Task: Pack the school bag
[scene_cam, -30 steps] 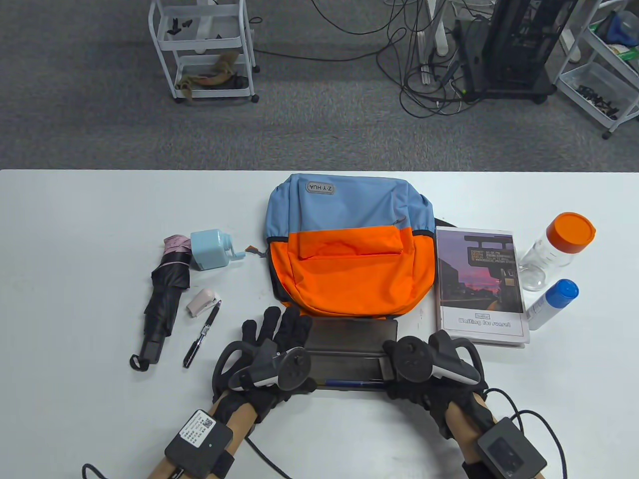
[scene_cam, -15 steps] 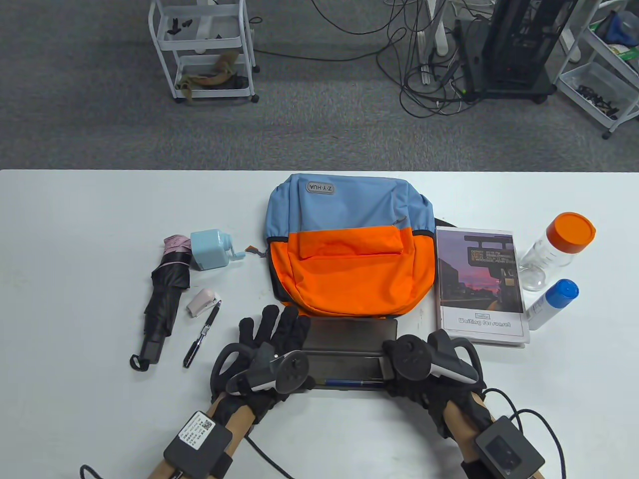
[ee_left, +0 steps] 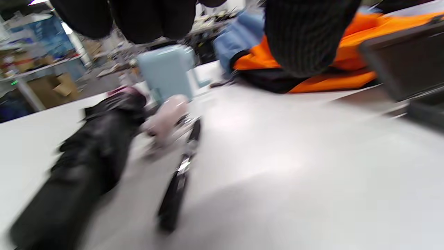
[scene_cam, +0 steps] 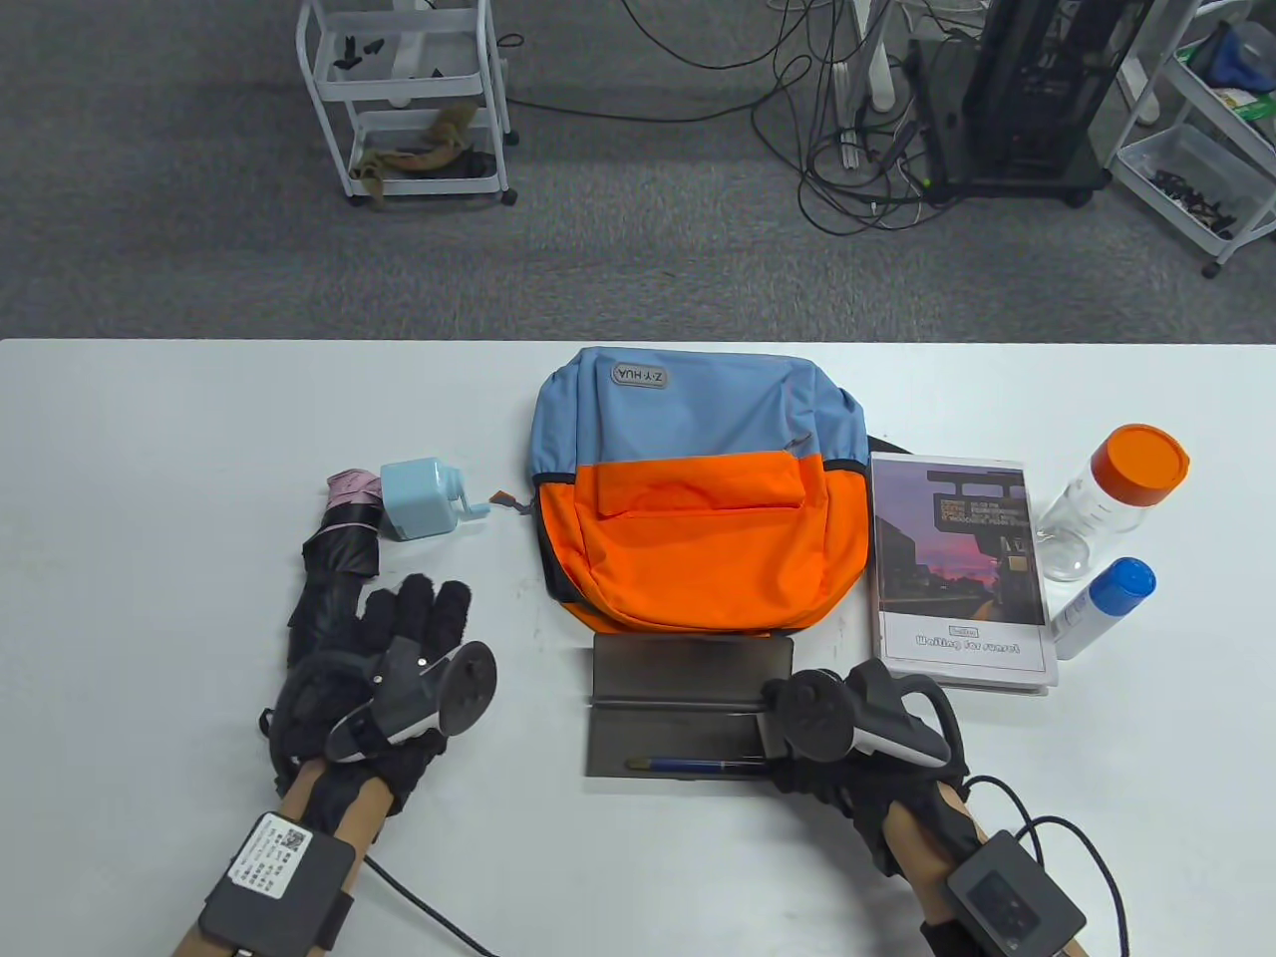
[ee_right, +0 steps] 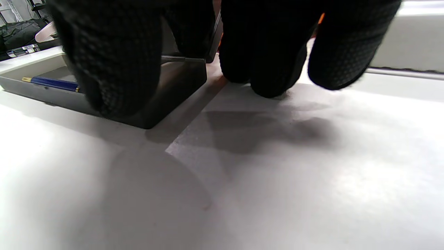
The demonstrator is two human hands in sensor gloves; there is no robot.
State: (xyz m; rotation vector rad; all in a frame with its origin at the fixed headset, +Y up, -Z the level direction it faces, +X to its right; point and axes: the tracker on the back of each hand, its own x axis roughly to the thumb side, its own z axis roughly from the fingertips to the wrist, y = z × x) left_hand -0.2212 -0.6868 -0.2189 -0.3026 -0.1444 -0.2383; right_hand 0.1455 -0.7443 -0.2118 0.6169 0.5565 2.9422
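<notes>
The blue and orange backpack (scene_cam: 698, 498) lies flat at the table's middle. In front of it an open grey pencil case (scene_cam: 678, 733) holds a blue pen (scene_cam: 688, 766). My right hand (scene_cam: 797, 723) holds the case's right end; in the right wrist view its thumb (ee_right: 114, 69) sits at the case's corner (ee_right: 173, 86). My left hand (scene_cam: 414, 613) is open with fingers spread, hovering to the left of the case. It hides the black pen (ee_left: 178, 180) and pink stapler (ee_left: 164, 118) in the table view; both show below it in the left wrist view.
A folded black umbrella (scene_cam: 334, 568) and a light blue sharpener (scene_cam: 424, 498) lie left of the bag. A book (scene_cam: 957, 568), an orange-lidded jar (scene_cam: 1112, 493) and a blue-capped bottle (scene_cam: 1102, 608) lie on the right.
My left hand has let go of the case's left end and moved left, over the black pen and stapler. The right hand and the case have stayed put.
</notes>
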